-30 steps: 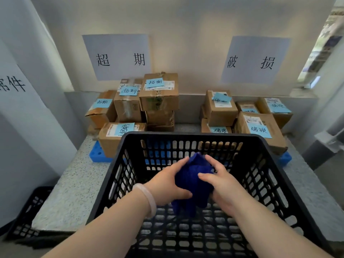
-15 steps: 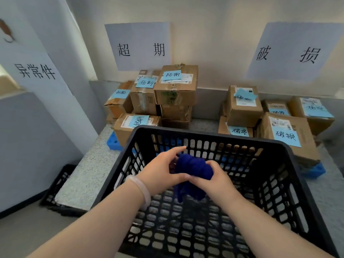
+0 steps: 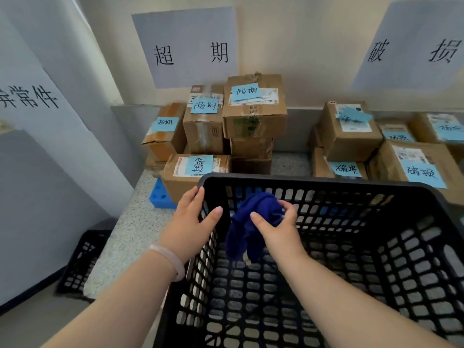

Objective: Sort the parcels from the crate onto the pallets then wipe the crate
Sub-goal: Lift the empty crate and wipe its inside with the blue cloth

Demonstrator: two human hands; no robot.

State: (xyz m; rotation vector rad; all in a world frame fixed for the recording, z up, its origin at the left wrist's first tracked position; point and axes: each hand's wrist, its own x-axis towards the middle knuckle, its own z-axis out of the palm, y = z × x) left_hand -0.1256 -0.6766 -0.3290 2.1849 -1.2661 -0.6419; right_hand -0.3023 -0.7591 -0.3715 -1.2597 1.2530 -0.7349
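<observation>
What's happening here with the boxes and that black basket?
A person seems ready to wipe a black crate. Their right hand grips a blue cloth inside it, and their left hand is at its left rim, fingers fairly straight. No parcels show in the crate; the cardboard parcels sit in two piles by the wall behind it.
</observation>
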